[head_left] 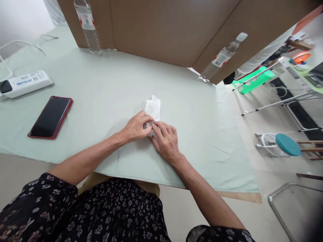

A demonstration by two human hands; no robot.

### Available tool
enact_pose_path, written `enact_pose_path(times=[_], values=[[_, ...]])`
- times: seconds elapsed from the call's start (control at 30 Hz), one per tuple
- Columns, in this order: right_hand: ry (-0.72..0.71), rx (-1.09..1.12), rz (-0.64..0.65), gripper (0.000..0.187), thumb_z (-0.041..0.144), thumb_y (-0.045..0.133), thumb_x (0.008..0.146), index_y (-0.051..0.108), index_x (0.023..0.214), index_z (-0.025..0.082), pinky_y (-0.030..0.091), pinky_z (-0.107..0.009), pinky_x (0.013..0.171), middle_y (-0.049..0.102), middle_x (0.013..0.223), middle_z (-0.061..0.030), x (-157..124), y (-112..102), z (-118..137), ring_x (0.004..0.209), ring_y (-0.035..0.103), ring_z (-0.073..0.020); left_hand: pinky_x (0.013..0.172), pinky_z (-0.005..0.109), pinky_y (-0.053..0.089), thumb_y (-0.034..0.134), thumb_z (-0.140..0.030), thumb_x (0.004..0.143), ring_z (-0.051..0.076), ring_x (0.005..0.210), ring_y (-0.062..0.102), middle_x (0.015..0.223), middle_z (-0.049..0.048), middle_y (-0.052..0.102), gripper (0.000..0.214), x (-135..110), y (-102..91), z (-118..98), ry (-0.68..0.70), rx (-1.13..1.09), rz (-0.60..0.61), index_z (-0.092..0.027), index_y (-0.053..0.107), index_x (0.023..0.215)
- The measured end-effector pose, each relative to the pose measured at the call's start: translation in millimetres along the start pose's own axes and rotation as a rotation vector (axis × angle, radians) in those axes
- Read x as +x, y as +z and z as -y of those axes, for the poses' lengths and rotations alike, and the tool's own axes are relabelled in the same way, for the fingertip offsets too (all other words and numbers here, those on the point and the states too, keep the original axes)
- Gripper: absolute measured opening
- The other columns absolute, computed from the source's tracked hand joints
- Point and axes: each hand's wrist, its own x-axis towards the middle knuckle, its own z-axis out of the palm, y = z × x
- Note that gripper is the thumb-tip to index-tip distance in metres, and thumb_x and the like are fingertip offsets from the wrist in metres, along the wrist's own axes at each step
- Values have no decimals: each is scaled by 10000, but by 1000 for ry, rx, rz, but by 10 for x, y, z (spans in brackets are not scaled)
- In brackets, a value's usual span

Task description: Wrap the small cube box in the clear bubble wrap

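A small, crinkled piece of clear plastic wrap (pixel 153 108) lies over the pale green tablecloth (pixel 101 87), in front of me. My left hand (pixel 138 126) pinches its near left edge between thumb and fingers. From the right, my right hand (pixel 165 138) grips the near end, its fingertips almost meeting those of the left. Under the fingers part of the plastic is hidden, and whether anything is wrapped inside I cannot tell.
To the left lie a phone in a red case (pixel 51 117) and a white device (pixel 27 83) with a cable. A brown cardboard panel (pixel 156 30) stands at the back, with a water bottle (pixel 91 35) and another bottle (pixel 222 58) against it. A teal stool (pixel 287 144) is beyond the table's right edge.
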Motion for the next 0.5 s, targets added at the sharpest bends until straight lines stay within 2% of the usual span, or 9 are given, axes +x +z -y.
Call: enact_pose_path(times=[0.17,0.27,0.33,0.43,0.5], values=[[-59,8,6,358,218,537,977,576,1322,133,428,-457,971,657,1296,-191,53,10,-65,1221,576,-313,720,272,523,585,-176,780,138,758,587,871,25,619,284,9,-61,10,-23,-20,31,-186,744,1014],[-36,81,90,384,186,554,949,572,1331,151,443,-461,949,620,1339,-194,94,-23,-81,1244,558,-325,713,280,536,577,-185,778,148,783,605,929,42,642,291,45,-140,-27,-45,0,37,-178,743,1018],[-27,120,145,384,161,575,927,580,1311,157,457,-456,928,604,1357,-195,122,-51,-83,1241,557,-330,721,289,549,546,-167,783,174,870,628,1025,67,666,334,96,-190,-59,-22,34,32,-174,735,1058],[2,161,200,378,138,597,904,585,1280,177,474,-456,912,592,1368,-182,158,-73,-92,1204,565,-329,895,348,557,491,-92,758,217,1097,620,1178,69,684,444,192,-213,-53,98,105,74,-196,719,1124],[21,207,214,370,136,600,896,587,1260,194,481,-463,920,591,1363,-170,176,-70,-113,1167,572,-322,1005,390,522,482,-65,737,225,1156,602,1174,54,702,480,239,-189,4,150,155,125,-212,721,1126]])
